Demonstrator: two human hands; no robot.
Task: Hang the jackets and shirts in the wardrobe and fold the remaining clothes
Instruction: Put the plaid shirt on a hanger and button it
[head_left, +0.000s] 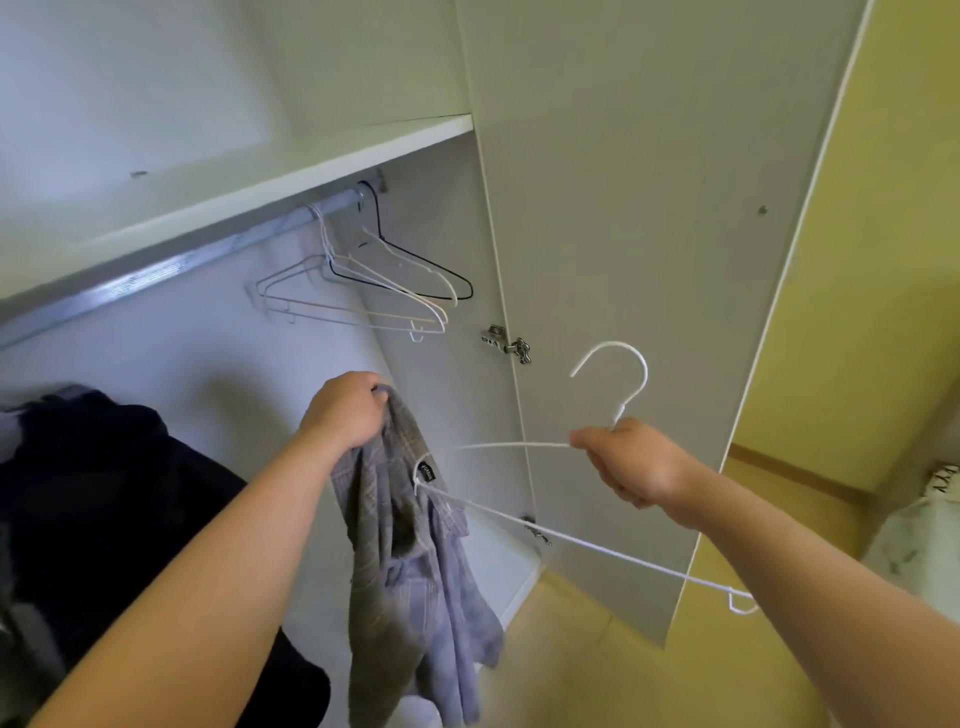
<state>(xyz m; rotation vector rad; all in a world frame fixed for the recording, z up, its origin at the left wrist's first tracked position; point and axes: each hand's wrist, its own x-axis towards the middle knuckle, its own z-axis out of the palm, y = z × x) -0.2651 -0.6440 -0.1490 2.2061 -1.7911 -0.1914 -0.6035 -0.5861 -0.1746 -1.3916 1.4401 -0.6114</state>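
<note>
My left hand (345, 410) grips the top of a grey-blue plaid shirt (410, 577), which hangs down in front of the open wardrobe. My right hand (631, 462) holds a white wire hanger (582, 540) just below its hook. The hanger's left tip sits inside the shirt's collar beside a black label. Several empty hangers (363, 291), white and one black, hang on the metal rail (171, 265) under the shelf.
A dark navy garment (114, 499) hangs at the left inside the wardrobe. The open wardrobe door (649, 260) stands at my right, with hinges along its inner edge. A yellow wall and floor lie beyond it, and a white patterned bundle (919, 540) sits at the far right.
</note>
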